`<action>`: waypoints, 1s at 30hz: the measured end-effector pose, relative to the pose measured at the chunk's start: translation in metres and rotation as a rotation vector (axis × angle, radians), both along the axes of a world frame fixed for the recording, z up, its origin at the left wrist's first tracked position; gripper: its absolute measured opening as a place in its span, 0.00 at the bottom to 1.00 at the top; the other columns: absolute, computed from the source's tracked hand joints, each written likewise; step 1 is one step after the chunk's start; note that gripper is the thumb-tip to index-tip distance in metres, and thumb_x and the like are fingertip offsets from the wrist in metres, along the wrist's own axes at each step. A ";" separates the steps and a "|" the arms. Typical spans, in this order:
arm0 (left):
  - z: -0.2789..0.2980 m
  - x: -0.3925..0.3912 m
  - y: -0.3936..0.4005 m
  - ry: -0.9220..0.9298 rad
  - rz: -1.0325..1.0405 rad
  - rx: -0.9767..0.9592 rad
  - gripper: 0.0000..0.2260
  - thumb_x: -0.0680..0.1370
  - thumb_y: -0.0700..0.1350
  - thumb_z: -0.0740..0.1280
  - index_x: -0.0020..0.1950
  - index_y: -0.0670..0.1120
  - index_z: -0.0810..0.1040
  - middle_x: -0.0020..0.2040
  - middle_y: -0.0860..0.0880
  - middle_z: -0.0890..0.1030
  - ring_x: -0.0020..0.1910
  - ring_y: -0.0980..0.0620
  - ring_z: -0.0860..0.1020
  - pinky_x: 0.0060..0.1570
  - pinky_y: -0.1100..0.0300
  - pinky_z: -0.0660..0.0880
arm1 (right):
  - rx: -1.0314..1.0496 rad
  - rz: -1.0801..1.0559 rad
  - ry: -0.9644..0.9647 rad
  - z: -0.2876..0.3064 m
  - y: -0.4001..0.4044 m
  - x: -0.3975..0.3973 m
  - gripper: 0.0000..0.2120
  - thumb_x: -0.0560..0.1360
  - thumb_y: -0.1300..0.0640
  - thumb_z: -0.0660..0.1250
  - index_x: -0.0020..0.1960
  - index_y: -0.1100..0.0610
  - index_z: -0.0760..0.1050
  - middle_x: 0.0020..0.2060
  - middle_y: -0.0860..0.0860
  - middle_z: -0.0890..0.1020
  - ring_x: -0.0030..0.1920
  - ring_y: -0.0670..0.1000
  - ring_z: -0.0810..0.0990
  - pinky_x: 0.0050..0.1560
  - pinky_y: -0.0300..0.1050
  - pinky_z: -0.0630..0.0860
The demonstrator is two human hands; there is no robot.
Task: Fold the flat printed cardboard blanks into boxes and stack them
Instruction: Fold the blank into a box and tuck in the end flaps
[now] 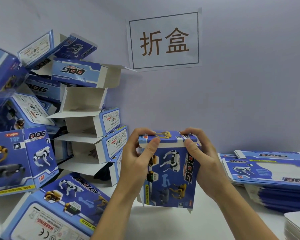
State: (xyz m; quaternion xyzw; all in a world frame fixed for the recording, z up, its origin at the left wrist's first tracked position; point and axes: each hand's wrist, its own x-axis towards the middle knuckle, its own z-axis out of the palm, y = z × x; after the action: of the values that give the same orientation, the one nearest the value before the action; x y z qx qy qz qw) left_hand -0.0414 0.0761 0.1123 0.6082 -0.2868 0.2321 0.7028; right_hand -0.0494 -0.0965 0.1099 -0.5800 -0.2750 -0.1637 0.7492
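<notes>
Blue printed cardboard, the box point(170, 170) stands upright mid-table so we can close its far top flap: our left hand point(137, 156) and right hand point(199, 153) both grip its upper corners, thumbs pressing the flap down. Folded boxes point(87, 122) pile at the left, and flat blanks point(270, 172) wait within reach on the right.

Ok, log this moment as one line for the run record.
left hand + right hand: grip box top | folded boxes: left pile | flat blanks: right stack
</notes>
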 end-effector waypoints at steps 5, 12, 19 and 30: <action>0.000 0.001 -0.004 -0.008 0.047 -0.021 0.13 0.73 0.57 0.71 0.53 0.52 0.77 0.51 0.44 0.84 0.52 0.42 0.84 0.41 0.45 0.83 | 0.008 -0.028 -0.014 0.002 0.004 -0.002 0.06 0.77 0.46 0.67 0.52 0.45 0.73 0.46 0.53 0.85 0.43 0.56 0.86 0.34 0.45 0.82; 0.002 0.000 -0.004 0.008 0.020 -0.055 0.14 0.70 0.58 0.71 0.52 0.54 0.78 0.53 0.43 0.82 0.53 0.41 0.84 0.46 0.35 0.81 | -0.006 -0.053 -0.030 0.002 0.006 -0.004 0.07 0.74 0.45 0.66 0.51 0.43 0.74 0.47 0.52 0.85 0.43 0.56 0.86 0.33 0.44 0.82; 0.002 0.001 -0.002 0.041 -0.058 0.004 0.06 0.75 0.51 0.69 0.51 0.53 0.78 0.60 0.40 0.78 0.57 0.40 0.82 0.48 0.34 0.80 | 0.035 -0.018 0.006 -0.002 0.003 0.004 0.07 0.72 0.51 0.63 0.49 0.47 0.75 0.47 0.54 0.85 0.42 0.58 0.86 0.33 0.47 0.82; 0.004 -0.001 -0.006 0.040 -0.075 0.025 0.13 0.73 0.59 0.67 0.50 0.53 0.82 0.63 0.40 0.77 0.63 0.39 0.78 0.53 0.36 0.79 | 0.071 0.026 0.032 -0.002 0.000 0.006 0.09 0.71 0.51 0.58 0.48 0.46 0.75 0.44 0.56 0.84 0.40 0.57 0.85 0.33 0.48 0.81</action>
State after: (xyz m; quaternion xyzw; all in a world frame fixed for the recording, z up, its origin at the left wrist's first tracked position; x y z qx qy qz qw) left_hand -0.0425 0.0700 0.1163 0.6102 -0.2981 0.1898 0.7091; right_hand -0.0433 -0.0967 0.1074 -0.5520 -0.2644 -0.1543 0.7757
